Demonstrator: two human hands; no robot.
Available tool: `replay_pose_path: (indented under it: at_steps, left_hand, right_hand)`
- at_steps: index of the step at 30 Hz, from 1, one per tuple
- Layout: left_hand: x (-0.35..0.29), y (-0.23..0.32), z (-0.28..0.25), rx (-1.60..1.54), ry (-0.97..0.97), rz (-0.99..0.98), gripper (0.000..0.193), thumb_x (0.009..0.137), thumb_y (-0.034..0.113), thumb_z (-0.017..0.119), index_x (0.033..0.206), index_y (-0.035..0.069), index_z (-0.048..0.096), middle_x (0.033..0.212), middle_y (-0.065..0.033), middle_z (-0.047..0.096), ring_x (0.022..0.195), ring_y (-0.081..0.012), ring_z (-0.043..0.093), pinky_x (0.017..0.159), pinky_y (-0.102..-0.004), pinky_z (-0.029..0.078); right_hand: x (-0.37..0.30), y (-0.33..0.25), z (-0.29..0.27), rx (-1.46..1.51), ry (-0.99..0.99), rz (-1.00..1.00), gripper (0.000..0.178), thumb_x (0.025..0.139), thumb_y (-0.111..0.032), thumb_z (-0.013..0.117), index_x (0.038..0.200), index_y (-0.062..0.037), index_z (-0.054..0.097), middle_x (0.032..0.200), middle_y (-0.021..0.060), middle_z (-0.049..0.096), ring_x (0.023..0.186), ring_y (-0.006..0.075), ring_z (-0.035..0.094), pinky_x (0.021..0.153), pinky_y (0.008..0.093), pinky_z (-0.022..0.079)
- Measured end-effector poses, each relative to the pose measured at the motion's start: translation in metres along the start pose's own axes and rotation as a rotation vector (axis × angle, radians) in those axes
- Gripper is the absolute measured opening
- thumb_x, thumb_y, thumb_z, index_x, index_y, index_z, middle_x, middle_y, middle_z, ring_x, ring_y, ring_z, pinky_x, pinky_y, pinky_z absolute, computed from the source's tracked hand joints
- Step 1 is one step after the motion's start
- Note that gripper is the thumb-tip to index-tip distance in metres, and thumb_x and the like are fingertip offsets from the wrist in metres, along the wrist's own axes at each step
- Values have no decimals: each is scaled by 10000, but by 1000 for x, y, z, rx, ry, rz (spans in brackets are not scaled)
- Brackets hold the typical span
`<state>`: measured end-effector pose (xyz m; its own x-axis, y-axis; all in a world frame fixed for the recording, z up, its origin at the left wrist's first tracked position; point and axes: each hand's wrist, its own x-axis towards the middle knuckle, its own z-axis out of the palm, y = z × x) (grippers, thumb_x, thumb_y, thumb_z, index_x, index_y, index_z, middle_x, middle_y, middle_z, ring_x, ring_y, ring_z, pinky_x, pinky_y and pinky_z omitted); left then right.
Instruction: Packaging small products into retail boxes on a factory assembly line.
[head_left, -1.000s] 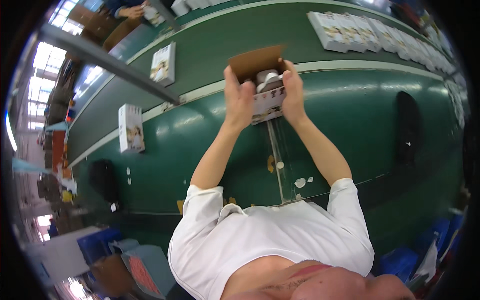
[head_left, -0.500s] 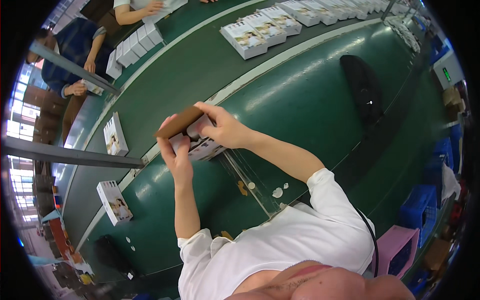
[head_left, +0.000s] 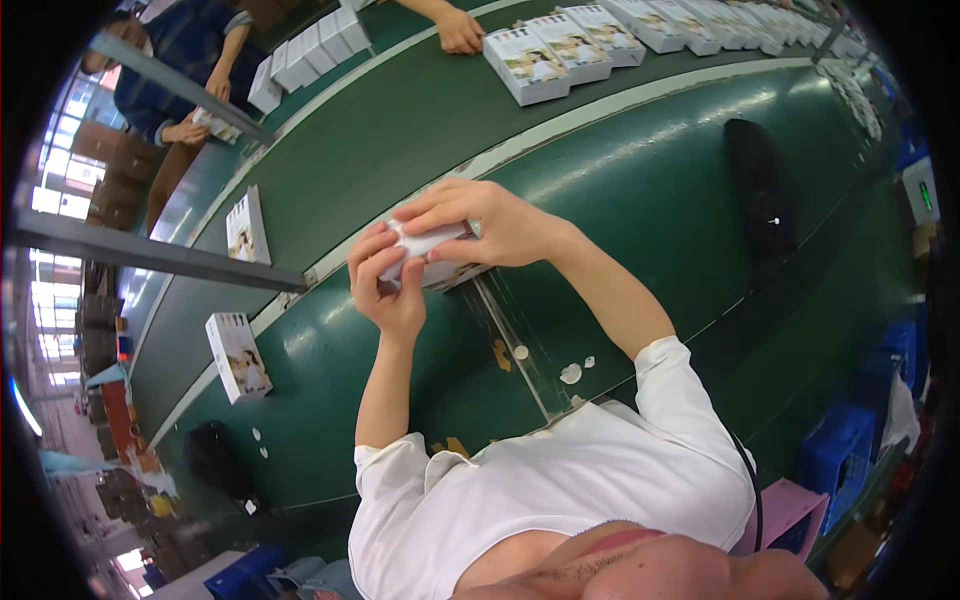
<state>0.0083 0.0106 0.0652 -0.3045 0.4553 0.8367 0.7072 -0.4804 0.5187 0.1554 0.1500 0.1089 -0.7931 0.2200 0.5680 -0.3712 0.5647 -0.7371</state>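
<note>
A small white box (head_left: 428, 250) sits between the person's two hands, held just above the green bench (head_left: 640, 200) near the pale strip that runs along its length. The left hand (head_left: 385, 285) grips the box's left end, fingers curled over its top edge and thumb below. The right hand (head_left: 480, 222) lies across the top of the box, fingers spread and pressing down on it, closed around its upper side. The box appears shut; what is in it cannot be seen.

On the green conveyor belt (head_left: 400, 130) beyond the strip, two white printed boxes stand apart from each other to the left: one (head_left: 245, 228) farther up, one (head_left: 238, 356) nearer the person. Farther along the belt, a row of similar boxes (head_left: 600, 35) lies side by side, stretching toward the upper right; the first three are plain to count, the rest grow too small to number.

A second person's hand (head_left: 460, 30) rests at the left end of that row. At the upper left, another person in a blue top (head_left: 190, 50) holds a small white item, with a stack of white boxes (head_left: 305, 60) beside them. A black flat object (head_left: 760, 190) lies on the bench to the right. A few white scraps (head_left: 570, 372) dot the bench close to the person's white shirt (head_left: 560, 480).
</note>
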Motion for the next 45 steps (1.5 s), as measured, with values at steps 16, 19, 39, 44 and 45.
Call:
replay_pose_path:
  at_steps: [16, 19, 39, 44, 45]
  left_hand:
    - [-1, 3, 0, -83, 65, -47, 192, 920, 203, 716, 936, 19, 663, 1064, -136, 662, 1124, -321, 602, 960, -420, 473]
    - [0, 1, -2, -104, 58, -57, 146, 872, 152, 754, 923, 33, 686, 1034, -136, 675, 1083, -325, 618, 899, -397, 506]
    - [-10, -18, -6, 159, -41, 346, 354, 776, 197, 846, 1028, 90, 622, 1114, -139, 656, 1112, -367, 611, 914, -436, 512]
    - [-11, -15, -9, 196, -82, 307, 341, 794, 168, 828, 1029, 92, 593, 1138, -145, 647, 1121, -372, 607, 925, -443, 505]
    - [-11, -15, -9, 199, -81, 306, 341, 794, 168, 828, 1029, 92, 593, 1138, -145, 647, 1121, -372, 607, 925, -443, 505]
  right_hand:
    - [1, 2, -5, 74, -66, 55, 360, 845, -157, 721, 1200, -104, 718, 1298, 100, 655, 1195, 250, 587, 1024, 384, 452]
    - [1, 3, -7, 94, -80, 89, 362, 843, -158, 723, 1202, -109, 718, 1302, 98, 653, 1203, 250, 582, 1028, 389, 451]
    - [-1, 15, -9, 282, -114, 110, 289, 857, -75, 661, 1131, -86, 752, 1283, 118, 652, 1199, 256, 584, 1020, 372, 457]
    - [-2, 18, 7, 444, -37, 130, 380, 856, -89, 590, 1222, -71, 692, 1437, 102, 512, 1286, 240, 501, 1061, 373, 402]
    - [-1, 18, 10, 479, 3, 124, 416, 849, -104, 572, 1253, -66, 667, 1480, 96, 459, 1319, 235, 465, 1080, 373, 377]
